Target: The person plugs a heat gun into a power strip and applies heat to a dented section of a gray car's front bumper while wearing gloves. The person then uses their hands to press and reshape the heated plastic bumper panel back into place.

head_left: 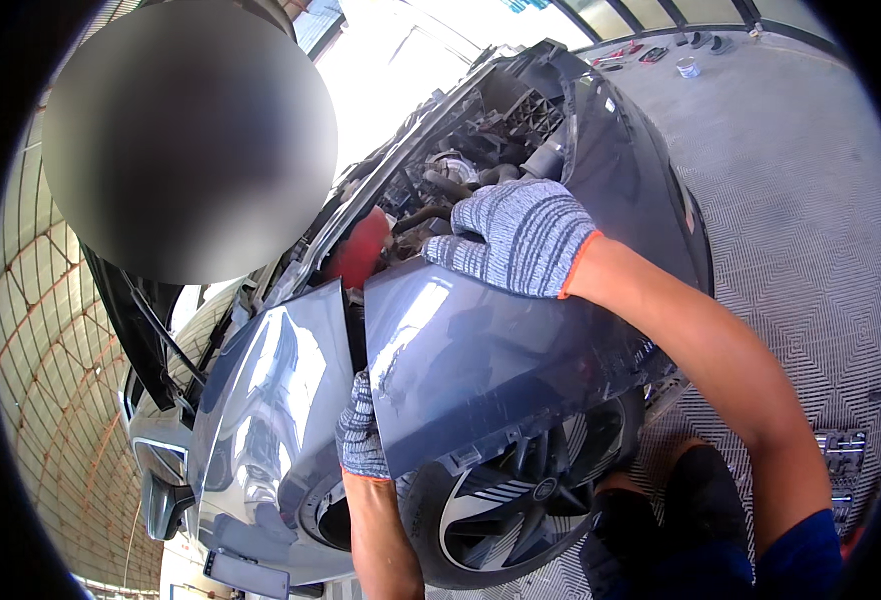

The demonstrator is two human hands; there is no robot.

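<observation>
My left hand [363, 430], in a grey striped knit glove with an orange cuff, grips the rear edge of a dark grey car fender [481, 350]. Over the fender's top edge, beside the engine bay, curls my right hand [521, 238] in a matching glove, its thumb on the outer face. A dark, narrowing gap separates the fender from the silver-grey door panel [271, 375] to its left. Scuffs run along the lower fender edge, above the front wheel [531, 490]. The fingertips of both hands are partly hidden.
The engine bay [451, 180] lies exposed behind the fender, with a blurred red shape [363, 248] beside it. A side mirror [166, 480] juts out at left. A socket set [843, 465] lies on the patterned floor at right; a can [688, 67] stands farther off. A blurred round patch covers the upper left.
</observation>
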